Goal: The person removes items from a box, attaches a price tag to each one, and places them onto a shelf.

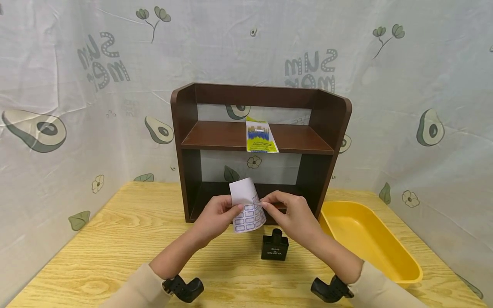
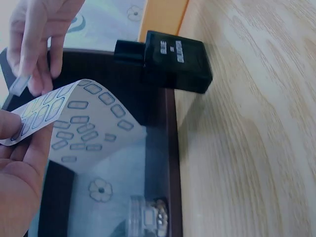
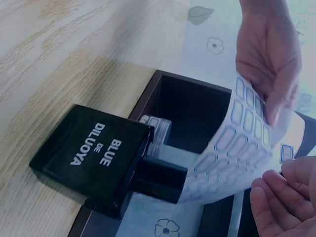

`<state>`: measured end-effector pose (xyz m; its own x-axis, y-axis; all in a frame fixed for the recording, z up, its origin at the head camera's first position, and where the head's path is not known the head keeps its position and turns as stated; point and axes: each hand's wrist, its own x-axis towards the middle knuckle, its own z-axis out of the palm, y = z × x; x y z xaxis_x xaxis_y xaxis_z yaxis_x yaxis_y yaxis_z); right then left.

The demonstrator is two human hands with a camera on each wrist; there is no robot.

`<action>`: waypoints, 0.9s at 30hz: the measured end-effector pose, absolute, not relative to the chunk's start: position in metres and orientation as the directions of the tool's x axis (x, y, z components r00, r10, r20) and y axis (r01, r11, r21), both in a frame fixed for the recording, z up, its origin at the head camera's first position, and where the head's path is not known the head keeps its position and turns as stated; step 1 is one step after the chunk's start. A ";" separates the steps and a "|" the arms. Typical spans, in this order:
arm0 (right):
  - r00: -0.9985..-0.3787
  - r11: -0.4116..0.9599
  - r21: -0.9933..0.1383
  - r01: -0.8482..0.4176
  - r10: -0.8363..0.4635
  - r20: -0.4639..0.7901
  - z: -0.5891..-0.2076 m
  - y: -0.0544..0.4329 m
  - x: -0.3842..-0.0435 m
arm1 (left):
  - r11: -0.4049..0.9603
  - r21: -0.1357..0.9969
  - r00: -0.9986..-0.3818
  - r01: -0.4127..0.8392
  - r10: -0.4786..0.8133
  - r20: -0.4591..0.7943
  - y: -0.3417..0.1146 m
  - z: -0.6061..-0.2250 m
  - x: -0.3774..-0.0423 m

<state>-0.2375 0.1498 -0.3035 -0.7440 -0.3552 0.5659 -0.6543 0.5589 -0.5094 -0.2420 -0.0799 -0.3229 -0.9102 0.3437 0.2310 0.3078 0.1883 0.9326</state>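
Note:
My left hand [image 1: 215,218] grips a curling white sheet of blue-bordered label stickers [image 1: 242,192] by its left edge, thumb on the front. The sheet's upper part is bare. My right hand [image 1: 294,216] pinches one small label [image 2: 19,85] between thumb and index finger, by the sheet's right edge. In the head view I cannot tell whether that label is fully off the sheet. Below the hands, a black square perfume bottle [image 1: 274,248] stands upright on the table, touched by neither hand; its white lettering shows in the right wrist view.
Behind the hands stands a dark brown two-tier shelf [image 1: 227,135]. A yellow-green packet [image 1: 262,136] lies on its upper board, overhanging the front. A small clear container [image 2: 142,217] sits on the lower level. To the right, a yellow tray [image 1: 369,235] rests on the wooden table [image 1: 127,239].

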 end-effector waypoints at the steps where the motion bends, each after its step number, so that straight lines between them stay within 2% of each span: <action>1: -0.745 0.565 -0.507 -0.651 -0.348 0.569 -0.304 0.151 -0.238 | 0.183 0.938 -0.914 0.295 0.340 0.222 -0.082 -0.323 -0.242; 16: -0.812 0.586 -0.583 -0.563 -0.261 0.521 -0.305 0.180 -0.236 | 0.141 0.982 -0.942 0.123 0.327 0.071 -0.131 -0.331 -0.237; 27: -0.840 0.587 -0.616 -0.525 -0.241 0.486 -0.302 0.194 -0.231 | 0.061 0.998 -0.868 -0.009 0.495 -0.038 -0.166 -0.345 -0.233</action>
<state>-0.2306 0.1935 -0.3018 -0.8399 -0.2413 0.4861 -0.5253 0.5869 -0.6161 -0.2335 -0.1661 -0.3453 -0.8680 0.4951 -0.0383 -0.0090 0.0615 0.9981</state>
